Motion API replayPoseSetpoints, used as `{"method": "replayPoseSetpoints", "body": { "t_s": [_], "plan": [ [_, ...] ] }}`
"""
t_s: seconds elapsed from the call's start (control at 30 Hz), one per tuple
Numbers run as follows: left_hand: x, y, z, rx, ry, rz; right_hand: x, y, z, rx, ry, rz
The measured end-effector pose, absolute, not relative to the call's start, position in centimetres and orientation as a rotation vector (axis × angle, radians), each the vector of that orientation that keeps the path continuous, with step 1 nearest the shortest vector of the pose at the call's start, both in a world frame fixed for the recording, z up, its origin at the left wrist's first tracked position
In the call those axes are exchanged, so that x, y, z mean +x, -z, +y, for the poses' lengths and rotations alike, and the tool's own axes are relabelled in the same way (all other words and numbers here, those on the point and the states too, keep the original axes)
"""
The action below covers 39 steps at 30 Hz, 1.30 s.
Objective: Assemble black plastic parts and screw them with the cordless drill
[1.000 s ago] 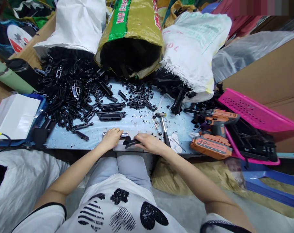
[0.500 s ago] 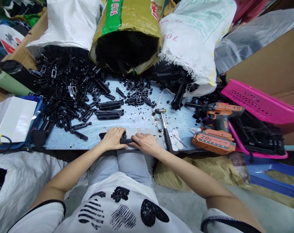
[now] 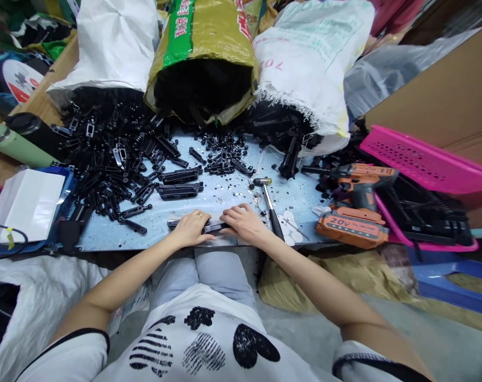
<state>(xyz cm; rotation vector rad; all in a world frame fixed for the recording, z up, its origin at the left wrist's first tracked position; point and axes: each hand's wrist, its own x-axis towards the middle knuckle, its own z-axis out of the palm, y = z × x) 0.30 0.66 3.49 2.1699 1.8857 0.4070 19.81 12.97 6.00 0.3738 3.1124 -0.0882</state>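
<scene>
Near the front edge of the blue worktable (image 3: 233, 196), both hands are on a long black hinged part (image 3: 215, 226). My left hand (image 3: 191, 228) is closed over its left portion, with one end jutting out past the fingers. My right hand (image 3: 243, 224) grips its right end, which the fingers largely cover. Two similar black parts (image 3: 180, 183) lie side by side just beyond my left hand. A hammer (image 3: 269, 204) with a black handle rests to the right of my right hand.
A heap of small black parts (image 3: 113, 154) covers the table's left. Behind stand a white sack (image 3: 113, 42), an olive sack (image 3: 221, 37) and another white sack (image 3: 312, 58). An orange cordless drill (image 3: 352, 223) lies at right beside a pink basket (image 3: 428, 159). Green bottle (image 3: 18, 140) at left.
The black part has turned in my hands, so a lighter, shiny face shows. My right hand has shifted slightly right and away from me. The camera view has moved a little.
</scene>
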Motion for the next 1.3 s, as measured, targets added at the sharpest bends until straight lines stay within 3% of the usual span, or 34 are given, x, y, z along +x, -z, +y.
{"method": "replayPoseSetpoints", "body": {
  "t_s": [0.13, 0.2, 0.37, 0.57, 0.63, 0.73, 0.83, 0.9, 1.0, 1.2, 1.3],
  "plan": [
    [1.2, -4.6, 7.2, 2.106, -0.402, 1.961, 24.2, -4.4, 13.8, 1.226, -0.060, 2.989],
    [2.4, -4.7, 11.6, 2.112, -0.394, 1.950, 26.2, -3.6, 13.8, 1.432, -0.100, 2.856],
    [8.1, -3.2, 19.4, 2.211, -0.334, 1.756, 27.1, -2.0, 13.7, 1.420, -0.098, 2.855],
    [9.0, -3.2, 19.9, 2.060, -0.353, 1.886, 26.1, -1.4, 14.8, 1.486, -0.020, 2.873],
    [6.6, -4.2, 17.3, 2.061, -0.474, 1.903, 25.9, -1.7, 15.1, 1.548, 0.153, 2.945],
    [1.8, -5.3, 10.1, 2.029, -0.911, 2.004, 24.9, -2.9, 14.8, 1.531, 0.740, 3.135],
    [-1.8, -5.2, 1.7, 1.834, -1.214, 2.231, 22.3, -4.6, 13.4, 1.173, 1.386, 3.171],
    [-2.8, -4.5, -2.7, 1.690, -1.271, 2.353, 20.0, -5.6, 12.5, 0.953, 1.574, 3.076],
    [-3.0, -3.2, -6.2, 1.598, -1.245, 2.449, 17.3, -6.6, 11.5, 0.838, 1.452, 2.986],
    [-3.6, -2.6, -7.0, 1.645, -1.162, 2.574, 15.3, -8.5, 10.0, 0.650, 0.637, 3.013],
    [-3.9, -2.7, -6.9, 1.699, -1.137, 2.511, 14.9, -9.1, 9.2, 0.508, 0.405, 2.977]
  ]
}}
